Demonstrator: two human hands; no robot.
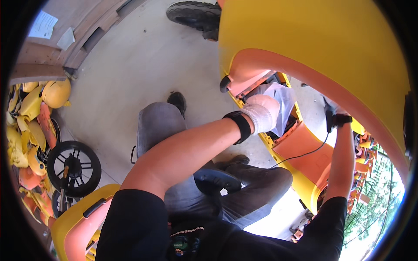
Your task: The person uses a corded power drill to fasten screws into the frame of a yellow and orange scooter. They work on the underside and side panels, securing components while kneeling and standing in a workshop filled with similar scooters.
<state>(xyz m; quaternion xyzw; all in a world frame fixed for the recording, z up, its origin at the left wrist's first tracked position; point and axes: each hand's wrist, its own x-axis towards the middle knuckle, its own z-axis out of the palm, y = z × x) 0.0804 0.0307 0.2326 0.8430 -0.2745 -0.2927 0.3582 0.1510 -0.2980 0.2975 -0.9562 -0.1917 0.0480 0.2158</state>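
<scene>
While left hand (263,108) curls at 1 plastic sheet (286,99), hold unclear; right hand (334,107): cannot tell; 1 cable (310,152)

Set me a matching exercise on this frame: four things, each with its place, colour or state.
1. left hand
2. plastic sheet
3. spoked wheel
4. thin cable

A. black, at the picture's left
B. runs across an orange panel
C. wears a pale glove
D. whitish and translucent

Pairs: 1-C, 2-D, 3-A, 4-B
</scene>
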